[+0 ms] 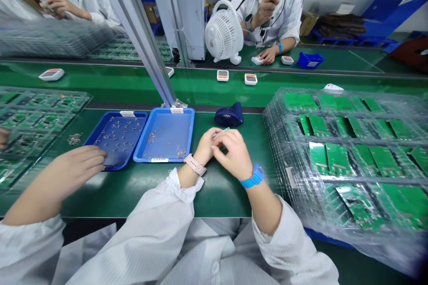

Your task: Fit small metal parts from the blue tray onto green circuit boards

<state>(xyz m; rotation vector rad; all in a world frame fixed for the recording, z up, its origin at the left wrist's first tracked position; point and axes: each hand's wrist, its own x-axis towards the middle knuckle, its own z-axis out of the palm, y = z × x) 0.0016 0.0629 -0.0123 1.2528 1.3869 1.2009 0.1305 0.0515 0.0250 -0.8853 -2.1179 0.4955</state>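
In the middle of the bench, my left hand (206, 146), with a pink band at its wrist, is closed on a small green circuit board (227, 129). Only an edge of the board shows above the fingers. My right hand (234, 153), wearing a blue wrist strap, meets it there with thumb and forefinger pinched together. Whatever sits in that pinch is too small or hidden. Left of my hands lies a blue tray (167, 131) with small metal parts, beside a darker blue tray (117, 138) holding similar pieces.
A co-worker's hand (78, 167) reaches over the darker tray. Clear plastic trays (290, 169) of green boards are stacked at right; more boards (43, 116) lie at left. A dark blue fan (229, 116) stands beyond my hands. A metal post (143, 40) rises behind the trays.
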